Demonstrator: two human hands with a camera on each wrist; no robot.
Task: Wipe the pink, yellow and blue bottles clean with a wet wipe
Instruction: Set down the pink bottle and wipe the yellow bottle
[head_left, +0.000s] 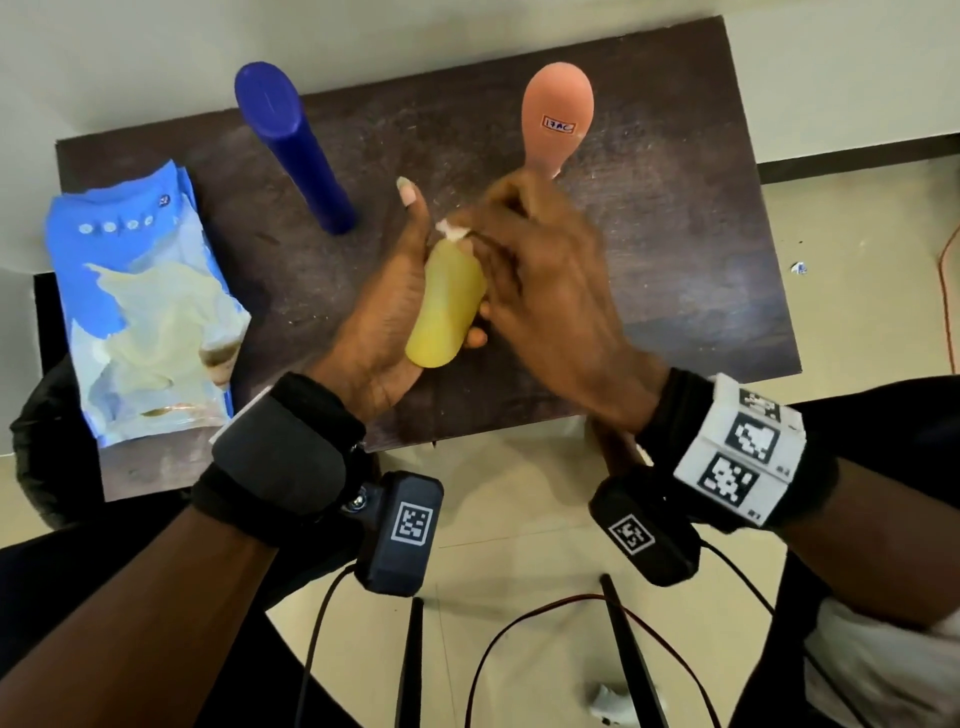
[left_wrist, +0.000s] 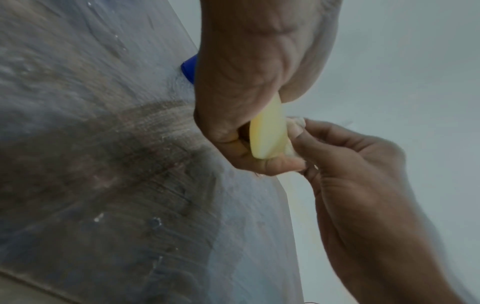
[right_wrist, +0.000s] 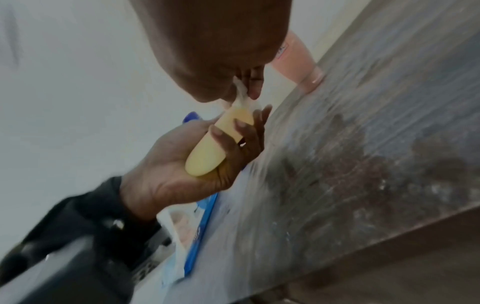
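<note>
My left hand (head_left: 395, 291) grips the yellow bottle (head_left: 447, 306) above the middle of the dark table (head_left: 675, 234), its fingers curled round the body. My right hand (head_left: 519, 249) pinches a white wet wipe (head_left: 452, 230) against the bottle's upper end. The right wrist view shows the wipe (right_wrist: 241, 96) bunched between the fingertips on top of the yellow bottle (right_wrist: 215, 148). In the left wrist view, the wipe (left_wrist: 293, 123) presses on the bottle's side (left_wrist: 267, 133). The blue bottle (head_left: 296, 145) stands at the back left and the pink bottle (head_left: 558, 114) at the back right.
A blue pack of wet wipes (head_left: 145, 322) lies on the table's left end, its flap crumpled open. Cables run over the pale floor (head_left: 519, 519) below the near table edge. A scrap of white paper (head_left: 608, 699) lies on the floor.
</note>
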